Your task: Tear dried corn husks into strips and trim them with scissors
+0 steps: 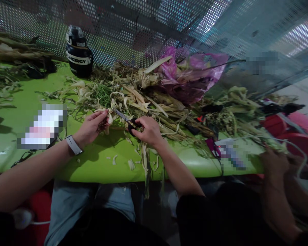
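Pinching a bulb (110,119) in the left hand (92,127), thumb and forefinger drawn together at its side, remaining fingers curled in behind. Gripping scissors (124,117) in the right hand (150,131), fingers and thumb closed around the black handles; cannot tell exactly which pass through the loops. Pointing the blades leftward and forward, tips just beside the bulb's upper end; cannot tell whether touching it, nor how far parted.

Held thus at the very tips of the left fingers, on the side facing the scissors: a pale, small bulb, partly hidden by those fingers. Between both hands, then, nearer the left, and over the front edge of a heap of dry stalks (140,94). Wearing a watch (74,145) on the left wrist.

Below the hands, on the green table (92,167): loose scraps (131,164), scattered near the front edge. Under the right hand, draped over that edge: a strip (145,164) of dry leaf. Beyond the left hand, within the heap: green sprigs (104,95). To the left, well apart from the fingers: a phone (45,127), blurred. Farther back: a black bottle (79,61), upright, and a pink bag (205,66) against the stalks.
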Motion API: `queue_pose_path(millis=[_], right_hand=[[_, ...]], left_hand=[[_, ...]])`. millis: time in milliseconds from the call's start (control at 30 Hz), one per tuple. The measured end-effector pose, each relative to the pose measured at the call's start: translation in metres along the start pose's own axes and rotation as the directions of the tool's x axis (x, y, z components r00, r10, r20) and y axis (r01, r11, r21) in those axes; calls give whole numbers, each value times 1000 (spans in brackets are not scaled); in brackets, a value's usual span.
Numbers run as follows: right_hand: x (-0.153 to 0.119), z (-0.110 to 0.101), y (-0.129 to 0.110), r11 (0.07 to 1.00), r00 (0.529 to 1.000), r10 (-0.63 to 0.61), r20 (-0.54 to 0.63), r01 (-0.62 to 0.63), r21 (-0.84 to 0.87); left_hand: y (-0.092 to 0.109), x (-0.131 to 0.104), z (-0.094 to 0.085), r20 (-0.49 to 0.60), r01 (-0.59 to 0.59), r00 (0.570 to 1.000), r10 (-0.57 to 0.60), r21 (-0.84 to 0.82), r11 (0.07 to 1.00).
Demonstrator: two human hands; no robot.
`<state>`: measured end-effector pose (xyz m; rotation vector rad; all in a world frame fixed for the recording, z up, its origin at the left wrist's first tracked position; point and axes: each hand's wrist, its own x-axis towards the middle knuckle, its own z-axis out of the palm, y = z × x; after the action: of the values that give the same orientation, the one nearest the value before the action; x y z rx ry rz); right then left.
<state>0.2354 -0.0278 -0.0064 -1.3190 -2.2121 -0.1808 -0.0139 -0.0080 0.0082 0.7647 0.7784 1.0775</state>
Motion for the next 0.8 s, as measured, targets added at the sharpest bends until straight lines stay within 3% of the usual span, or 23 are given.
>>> queue_pose_path(millis=[800], right_hand=[[-2, 1, 4, 993, 995, -84, -45, 79, -90]], left_hand=[[-2, 3, -4, 43, -24, 999, 21, 61, 998]])
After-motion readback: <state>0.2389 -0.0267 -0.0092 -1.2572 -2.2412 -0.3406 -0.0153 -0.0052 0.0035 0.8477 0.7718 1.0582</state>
